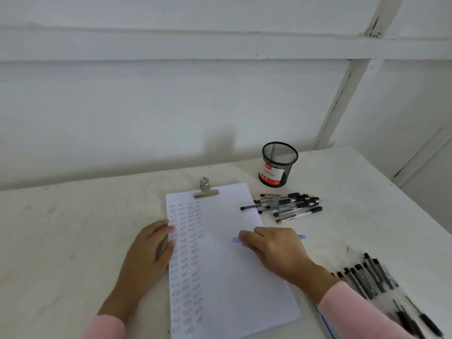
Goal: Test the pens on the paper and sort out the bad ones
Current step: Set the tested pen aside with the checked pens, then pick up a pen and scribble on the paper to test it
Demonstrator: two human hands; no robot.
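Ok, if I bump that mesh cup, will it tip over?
Probably easily: the cup looks empty and is open wire mesh, so likely light. Its rim looks wider than its base, so a high nudge may tip it.

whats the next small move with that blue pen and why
Probably lower the blue pen held in the right hand onto the blank right half of the paper and scribble a test mark. The left columns are already filled with marks, and the left hand rests on the sheet's edge, steadying it.

Paper (244, 277) on table (61, 228), pen pile (288, 206) right of it, cup (278, 165) behind pile, second pile (371, 275) nearer
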